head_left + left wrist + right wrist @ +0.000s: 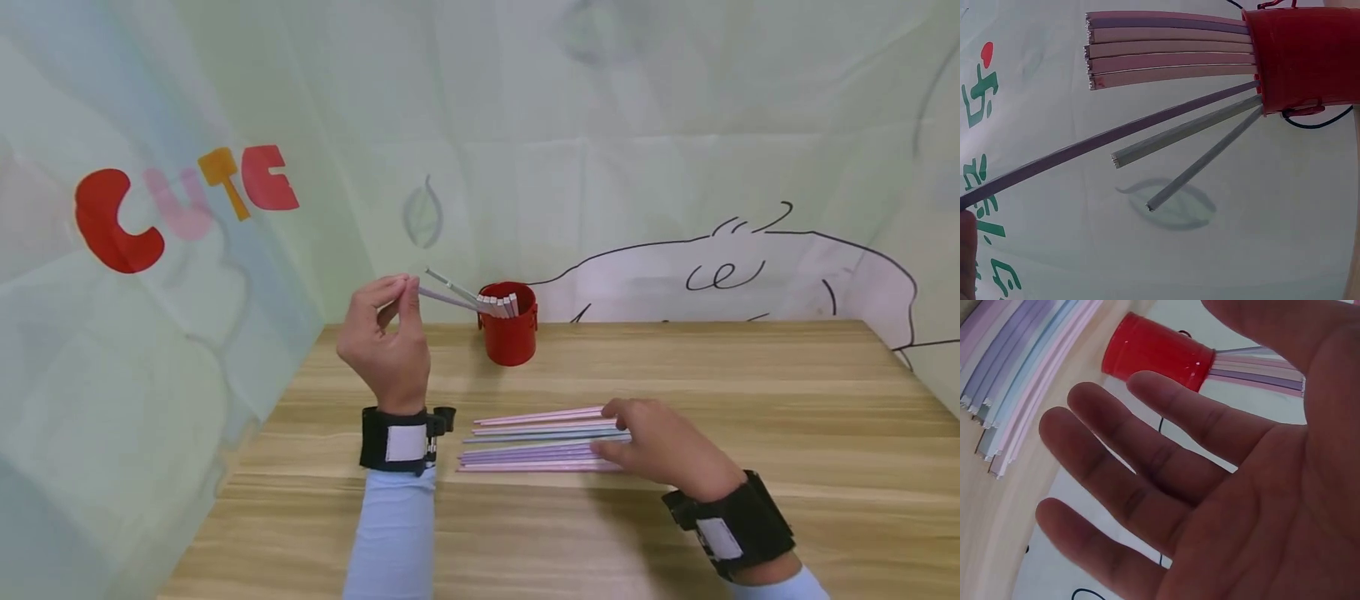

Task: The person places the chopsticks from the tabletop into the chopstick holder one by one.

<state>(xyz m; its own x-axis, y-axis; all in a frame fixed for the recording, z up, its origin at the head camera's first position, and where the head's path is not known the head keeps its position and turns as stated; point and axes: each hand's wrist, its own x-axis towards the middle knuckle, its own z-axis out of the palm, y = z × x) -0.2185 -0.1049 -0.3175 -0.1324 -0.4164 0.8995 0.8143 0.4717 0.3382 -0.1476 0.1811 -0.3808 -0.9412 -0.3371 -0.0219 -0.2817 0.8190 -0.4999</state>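
My left hand [388, 346] is raised to the left of a small red bucket [511, 340], its thumb and fingertips pinching the end of a thin purple strip [1107, 135]. The strip's other end reaches into the bucket's mouth. Two greenish-grey strips [1188, 131] lean out beside it, and several pink, beige and purple strips [1169, 56] stand in a row. On the table, a spread of long pastel strips [525, 454] lies sideways. My right hand [663, 442] is over their right ends, fingers apart and loosely bent, palm bare in the right wrist view.
The bucket stands near the back edge of the wooden table [787, 383]. Behind and to the left hangs a printed cloth [420, 100] with coloured letters and a line drawing. Each wrist wears a black strap [393, 439] with a camera.
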